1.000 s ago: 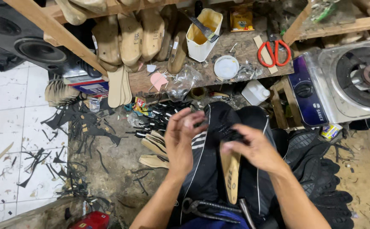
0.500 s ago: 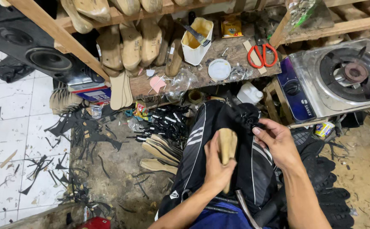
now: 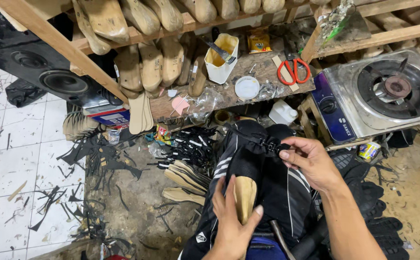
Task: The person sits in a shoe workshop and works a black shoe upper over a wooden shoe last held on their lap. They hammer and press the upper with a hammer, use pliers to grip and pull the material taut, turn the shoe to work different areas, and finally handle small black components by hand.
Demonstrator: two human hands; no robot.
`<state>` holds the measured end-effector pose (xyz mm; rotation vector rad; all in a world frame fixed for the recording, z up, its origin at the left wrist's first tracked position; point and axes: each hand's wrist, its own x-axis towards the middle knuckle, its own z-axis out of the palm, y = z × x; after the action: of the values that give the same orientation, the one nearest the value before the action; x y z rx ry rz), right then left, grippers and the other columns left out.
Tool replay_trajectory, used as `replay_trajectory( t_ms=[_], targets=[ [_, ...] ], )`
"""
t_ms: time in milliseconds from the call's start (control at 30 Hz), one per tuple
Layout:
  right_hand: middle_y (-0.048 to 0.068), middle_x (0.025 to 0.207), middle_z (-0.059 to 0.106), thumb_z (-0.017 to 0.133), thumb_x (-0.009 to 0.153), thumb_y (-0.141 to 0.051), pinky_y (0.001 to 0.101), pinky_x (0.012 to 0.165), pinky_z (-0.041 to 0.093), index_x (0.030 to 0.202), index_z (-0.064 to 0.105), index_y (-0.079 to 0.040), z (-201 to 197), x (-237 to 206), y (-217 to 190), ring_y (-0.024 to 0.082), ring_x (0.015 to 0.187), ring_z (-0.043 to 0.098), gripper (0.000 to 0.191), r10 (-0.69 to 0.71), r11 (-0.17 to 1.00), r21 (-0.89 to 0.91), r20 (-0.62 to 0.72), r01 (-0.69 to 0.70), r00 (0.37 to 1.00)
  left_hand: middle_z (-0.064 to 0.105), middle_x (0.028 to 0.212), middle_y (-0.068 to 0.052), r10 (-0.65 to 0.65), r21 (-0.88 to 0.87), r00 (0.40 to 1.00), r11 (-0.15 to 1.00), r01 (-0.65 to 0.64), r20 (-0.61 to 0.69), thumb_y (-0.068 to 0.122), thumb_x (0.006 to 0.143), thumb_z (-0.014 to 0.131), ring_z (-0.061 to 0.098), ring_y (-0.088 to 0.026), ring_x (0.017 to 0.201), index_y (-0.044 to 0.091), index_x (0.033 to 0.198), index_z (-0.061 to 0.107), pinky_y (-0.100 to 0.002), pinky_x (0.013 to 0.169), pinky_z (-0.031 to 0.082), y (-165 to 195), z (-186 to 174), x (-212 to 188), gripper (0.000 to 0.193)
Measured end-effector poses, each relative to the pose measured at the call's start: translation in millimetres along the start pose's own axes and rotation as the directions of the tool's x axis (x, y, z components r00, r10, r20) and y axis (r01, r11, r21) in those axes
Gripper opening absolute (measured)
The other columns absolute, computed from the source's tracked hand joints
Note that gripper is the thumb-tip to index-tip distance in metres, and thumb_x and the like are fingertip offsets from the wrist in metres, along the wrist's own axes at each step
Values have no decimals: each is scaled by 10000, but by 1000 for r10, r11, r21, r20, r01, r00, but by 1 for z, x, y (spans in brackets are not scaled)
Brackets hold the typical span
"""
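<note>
Two hands shifted | left hand [image 3: 233,225] grips tan insole [image 3: 244,196] lower | right hand [image 3: 310,161] fingers pinch black strap [image 3: 270,145] — higher

Hands settle on the sole and the small black part

A second ago both hands hover together over the lap, the left hand [image 3: 234,221] raised with open fingers and the right hand [image 3: 311,161] lying over the tan sole [image 3: 244,195]. Half a second ago the left hand comes down onto the sole while the right lifts off toward the knee. Now the left hand cups the sole's lower end, thumb on one side, and the right hand has moved up and away, its fingertips pinching a small black part [image 3: 271,145] at the top of the black cloth [image 3: 248,159].
</note>
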<state>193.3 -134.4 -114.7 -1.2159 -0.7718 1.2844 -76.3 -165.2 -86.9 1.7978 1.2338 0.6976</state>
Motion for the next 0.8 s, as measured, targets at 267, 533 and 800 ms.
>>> replay_trajectory(
  t_ms=[267,533,800],
  targets=[
    [1,760,677,815,817,-58,236,588,462,1043,780,4,17,-4,-32,66,657,561,236,36,958,-287,30,-26,999,702,1047,-96,84,-836,970,528,151,228,88,1025,627,663,-148,891,-35,1318,642,-306,781,550,-4,-19,109,318],
    [119,1257,689,729,816,-504,388,922,492,1438,504,-113,26,-14,-54,223,1073,636,769,-110,862,502,33,78,993,712,880,-98,-103,-950,980,250,189,168,103,1022,642,709,-195,765,-36,982,677,-336,712,581,1,-21,120,149],
    [165,1160,666,721,953,-398,442,913,484,1380,582,14,47,-26,-2,281,1021,615,610,-16,736,674,110,-63,994,718,862,-89,-111,-938,980,290,191,166,97,1013,650,713,-196,756,-30,973,677,-342,702,583,-1,-13,120,136]
  ],
)
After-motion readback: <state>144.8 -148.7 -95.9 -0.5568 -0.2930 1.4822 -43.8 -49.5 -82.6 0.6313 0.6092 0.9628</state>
